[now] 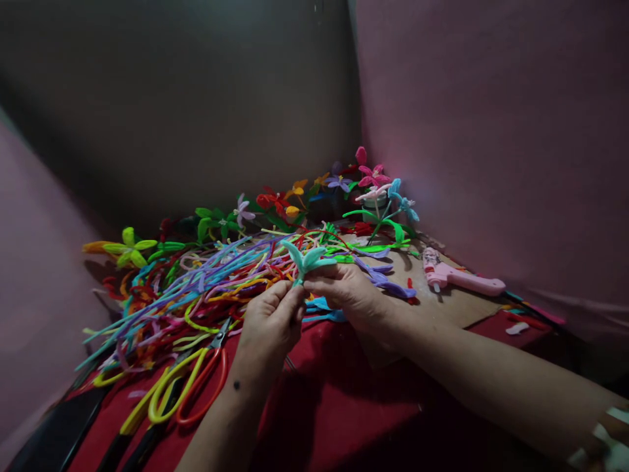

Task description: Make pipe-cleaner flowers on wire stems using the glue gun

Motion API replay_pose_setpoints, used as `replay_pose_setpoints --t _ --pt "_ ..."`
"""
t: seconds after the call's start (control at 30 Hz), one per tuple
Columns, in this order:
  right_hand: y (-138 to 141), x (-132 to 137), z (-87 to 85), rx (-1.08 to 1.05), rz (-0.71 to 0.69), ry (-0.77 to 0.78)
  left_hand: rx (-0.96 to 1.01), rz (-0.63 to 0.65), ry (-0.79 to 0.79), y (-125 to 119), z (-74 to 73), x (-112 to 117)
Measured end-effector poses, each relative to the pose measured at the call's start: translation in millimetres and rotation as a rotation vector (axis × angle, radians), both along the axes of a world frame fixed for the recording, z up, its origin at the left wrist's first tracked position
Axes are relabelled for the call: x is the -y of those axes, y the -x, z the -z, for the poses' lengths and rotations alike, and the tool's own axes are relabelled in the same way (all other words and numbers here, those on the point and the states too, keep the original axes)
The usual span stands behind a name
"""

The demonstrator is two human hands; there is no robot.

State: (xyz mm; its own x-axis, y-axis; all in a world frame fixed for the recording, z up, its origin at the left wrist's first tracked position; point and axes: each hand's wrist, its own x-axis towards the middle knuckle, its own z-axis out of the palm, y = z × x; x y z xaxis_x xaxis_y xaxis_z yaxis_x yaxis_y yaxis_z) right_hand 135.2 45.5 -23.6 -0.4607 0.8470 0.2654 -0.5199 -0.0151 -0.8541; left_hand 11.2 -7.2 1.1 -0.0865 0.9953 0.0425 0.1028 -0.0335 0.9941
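Observation:
A mint-green pipe-cleaner flower with several looped petals stands upright between my two hands. My left hand pinches it low down, near its base. The fingers of my right hand are closed at its right side, by the lowest petal. Behind and to the left spreads a big heap of loose pipe cleaners in many colours. Just left of my left wrist lie scissors with yellow and red handles. Blue pipe-cleaner pieces are partly hidden behind my hands.
A pink glue gun rests on a cardboard sheet at the right. Finished pipe-cleaner flowers line the back, by the wall. Purple petal pieces lie right of my hands. The table is covered in red. A black object sits front left.

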Motion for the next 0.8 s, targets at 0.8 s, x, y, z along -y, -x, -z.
replay_pose_setpoints --t 0.8 --pt "2.8 0.8 2.9 -0.046 0.025 0.02 -0.531 -0.202 -0.35 -4.5 16.0 1.0"
